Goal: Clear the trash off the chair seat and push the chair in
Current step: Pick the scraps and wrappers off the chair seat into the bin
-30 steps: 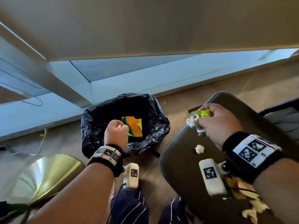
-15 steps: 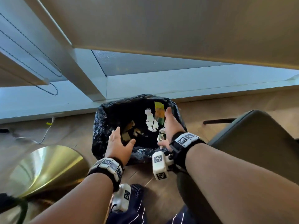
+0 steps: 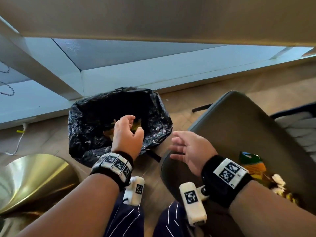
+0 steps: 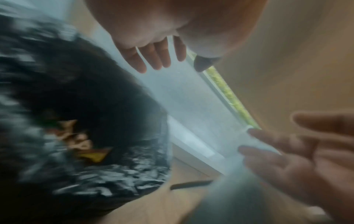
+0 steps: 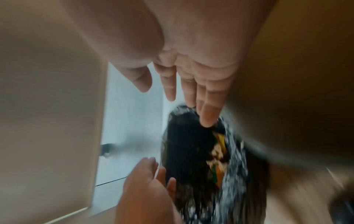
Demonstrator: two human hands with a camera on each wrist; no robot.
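A black-lined trash bin [image 3: 95, 127] stands on the floor with wrappers inside [image 4: 80, 144] [image 5: 217, 154]. My left hand [image 3: 127, 130] hovers over its mouth, fingers relaxed and empty. My right hand [image 3: 186, 147] is open and empty between the bin and the dark chair seat [image 3: 239, 130]. On the seat's near right part lie a green-and-orange wrapper [image 3: 251, 161] and white and yellow crumpled scraps [image 3: 277, 182]. Both wrist views are blurred; they show straight, empty fingers [image 4: 153, 56] [image 5: 191, 91].
A brass dome-shaped base [image 3: 32, 180] sits on the floor at the left. A white window ledge [image 3: 153, 74] runs behind the bin, under a beige tabletop [image 3: 171, 19]. A white cable [image 3: 18, 142] lies at far left. My striped trousers [image 3: 126, 219] show at the bottom.
Both hands let trash fall into the bin and are now empty. My right hand has drawn back from the bin toward the chair seat; my left hand stays above the bin.
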